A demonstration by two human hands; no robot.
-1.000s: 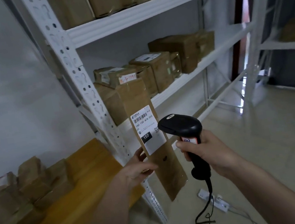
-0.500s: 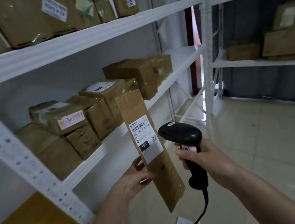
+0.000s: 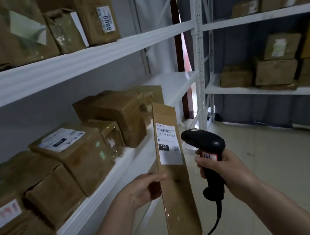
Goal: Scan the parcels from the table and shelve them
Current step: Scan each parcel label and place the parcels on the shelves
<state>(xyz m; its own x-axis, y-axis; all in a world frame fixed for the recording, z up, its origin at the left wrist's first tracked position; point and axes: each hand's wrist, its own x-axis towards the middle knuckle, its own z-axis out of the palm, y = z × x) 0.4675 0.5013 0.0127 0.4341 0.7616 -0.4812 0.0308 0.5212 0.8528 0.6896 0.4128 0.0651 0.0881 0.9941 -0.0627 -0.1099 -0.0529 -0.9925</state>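
My left hand [image 3: 142,191] pinches a long flat brown cardboard parcel [image 3: 176,192] at its left edge and holds it upright. A white label with a barcode and "150" [image 3: 168,144] faces me. Just right of the parcel, my right hand [image 3: 221,169] grips a black corded barcode scanner [image 3: 204,145], whose head sits level with the label. The white shelf rack [image 3: 117,165] stands to my left, its middle level carrying several brown boxes.
Taped brown boxes [image 3: 77,151] fill the left part of the middle shelf; its far end [image 3: 175,84] is bare. More boxes sit on the top shelf [image 3: 77,58]. A second rack with boxes [image 3: 274,69] stands at the right. Tiled floor [image 3: 283,167] lies ahead.
The view has turned right, away from the wooden table and along the shelves. Parcel and scanner stay held in front of me, the parcel now more upright.
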